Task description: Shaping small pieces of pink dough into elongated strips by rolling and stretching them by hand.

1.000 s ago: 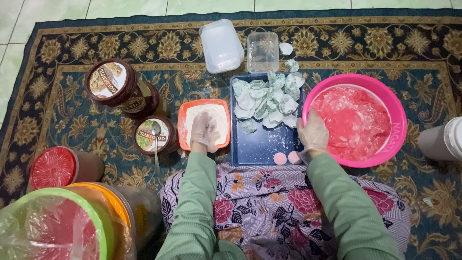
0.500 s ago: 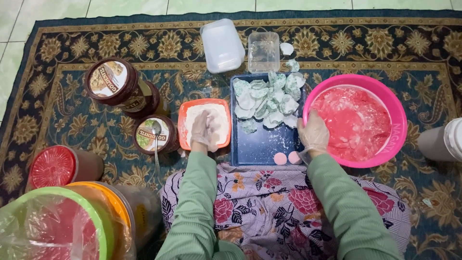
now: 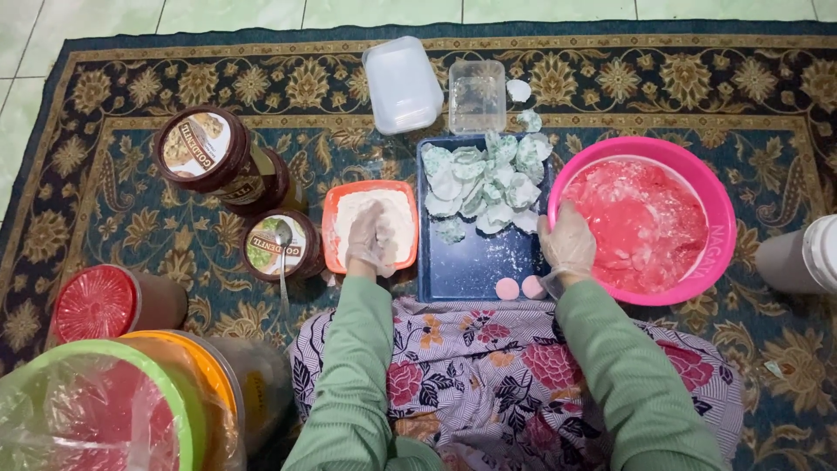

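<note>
Left hand point(image 3: 370, 237): gloved, in the orange tray point(image 3: 330, 228), fingers bent down into the white flour point(image 3: 397, 218); whether the grip is closed on anything cannot be told.
Right hand point(image 3: 568, 244): gloved, resting on the near rim of the pink bowl point(image 3: 715, 205); grip loose, holding nothing visible.
Blue tray point(image 3: 475, 262): between the hands on the rug point(image 3: 113, 187), pale dough pieces point(image 3: 484, 179) heaped at its far end, two pink balls point(image 3: 520, 287) at its near edge.
Left of orange tray: brown jars point(image 3: 209, 161), a spoon point(image 3: 283, 253) on one lid.
Beyond: two clear boxes point(image 3: 401, 83).
</note>
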